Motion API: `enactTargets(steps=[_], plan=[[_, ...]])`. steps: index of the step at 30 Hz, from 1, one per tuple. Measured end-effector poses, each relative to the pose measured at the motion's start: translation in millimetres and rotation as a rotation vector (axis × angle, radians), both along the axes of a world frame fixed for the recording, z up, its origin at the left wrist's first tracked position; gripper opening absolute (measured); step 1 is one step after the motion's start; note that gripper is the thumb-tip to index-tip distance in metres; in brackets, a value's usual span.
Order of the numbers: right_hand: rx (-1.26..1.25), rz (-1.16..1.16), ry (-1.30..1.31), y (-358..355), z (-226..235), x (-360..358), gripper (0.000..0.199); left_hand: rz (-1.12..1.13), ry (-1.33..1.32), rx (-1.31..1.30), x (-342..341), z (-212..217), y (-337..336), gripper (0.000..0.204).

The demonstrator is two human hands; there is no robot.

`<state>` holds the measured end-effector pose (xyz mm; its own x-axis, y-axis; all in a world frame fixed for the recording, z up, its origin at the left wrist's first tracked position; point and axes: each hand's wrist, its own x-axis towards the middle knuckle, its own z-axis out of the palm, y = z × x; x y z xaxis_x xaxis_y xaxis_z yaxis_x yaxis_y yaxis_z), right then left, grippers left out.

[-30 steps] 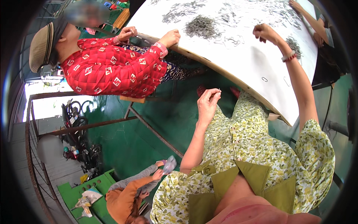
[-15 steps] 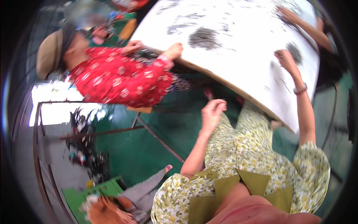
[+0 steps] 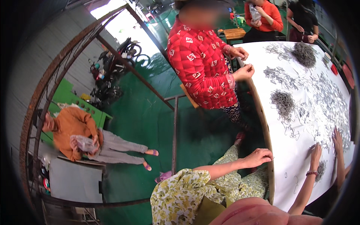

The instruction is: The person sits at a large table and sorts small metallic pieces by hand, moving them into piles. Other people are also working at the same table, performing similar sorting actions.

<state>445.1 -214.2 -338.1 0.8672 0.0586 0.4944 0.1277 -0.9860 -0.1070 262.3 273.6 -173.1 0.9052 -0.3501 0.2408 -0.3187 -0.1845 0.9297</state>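
Prob. bump risk: R hand (image 3: 316, 152) at edge of loose metal pcs (image 3: 327, 105), fingertips down, can't tell if holding any; co-worker's hand (image 3: 337, 141) just right of it, could knock it if both reach. L hand (image 3: 258, 158) narrow, pinched at desk (image 3: 287, 152) edge, contents unclear; slip could drop pc. Small pile (image 3: 321, 170) by R wrist, may scatter if forearm swings.

One white bench (image 3: 279, 189) under the right fingers (image 3: 317, 147); on it, three dark heaps (image 3: 283, 104) of metal pieces, two beyond those fingers, one just behind (the loose pieces (image 3: 318, 101) defy counting). One bracelet (image 3: 312, 173) behind them; two clear bags (image 3: 84, 143), well apart.
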Motion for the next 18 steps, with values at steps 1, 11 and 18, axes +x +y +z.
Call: enactTargets(steps=[1, 11, 18], plan=[[0.030, -0.006, -0.039, -7.2, 1.8, -0.5, 0.034, 0.026, -0.085, 0.004, -0.3, -6.8, -0.5, 0.012], [1.147, 0.343, 0.412, 279.4, 160.9, -122.3, 0.030, 0.075, 0.260, -0.294, 8.2, 8.0, 7.7, 0.010], [1.398, 0.324, 0.282, 347.6, 202.4, -165.4, 0.020, 0.290, -0.189, -0.149, 15.5, 47.3, 12.3, 0.006]])
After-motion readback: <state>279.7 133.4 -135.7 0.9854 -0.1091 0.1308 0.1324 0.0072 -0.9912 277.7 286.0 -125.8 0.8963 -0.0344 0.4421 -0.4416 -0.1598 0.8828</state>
